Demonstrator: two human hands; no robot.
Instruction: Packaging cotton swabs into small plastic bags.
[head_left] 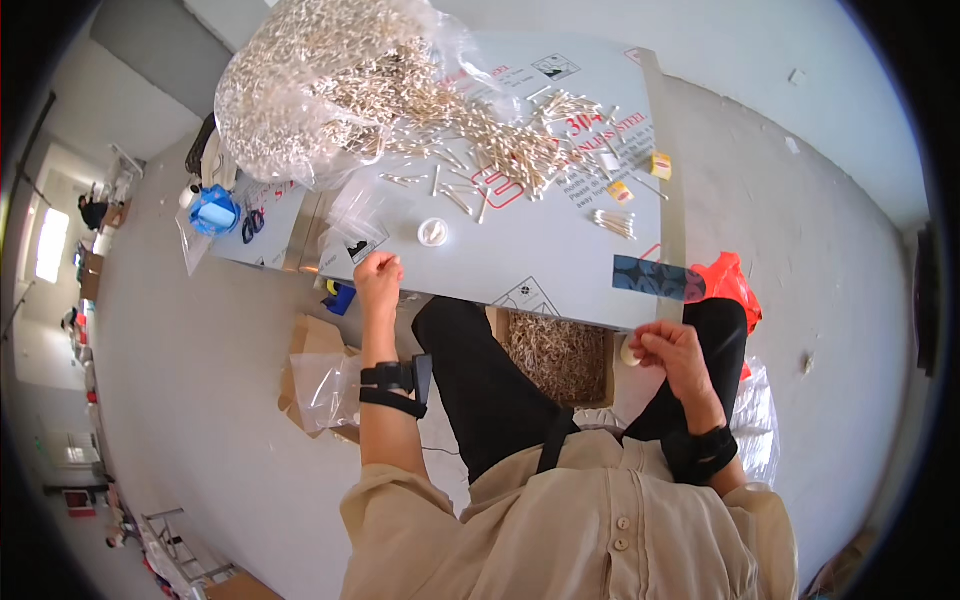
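My left hand (378, 285) is at the table's near left edge, fingers curled together; whatever they may hold is hidden. Beside it lie clear plastic bags (355, 215) and a small round white container (432, 232). My right hand (675, 360) hovers over my right thigh, with thumb and fingers pinched; I cannot make out anything between them. A pale round object (630, 350) shows just past its fingertips. Cotton swabs (520, 155) spill across the table from a big clear bag (310, 90). A small bundle of swabs (614, 223) lies apart at the right.
Two small yellow packets (661, 165) sit by the table's right edge, with a dark patterned strip (655, 277) nearer me. Under the table is a cardboard box (606, 375) of swabs. A red plastic bag (730, 285), an open carton (300, 375) and blue packaging (213, 210) stand around.
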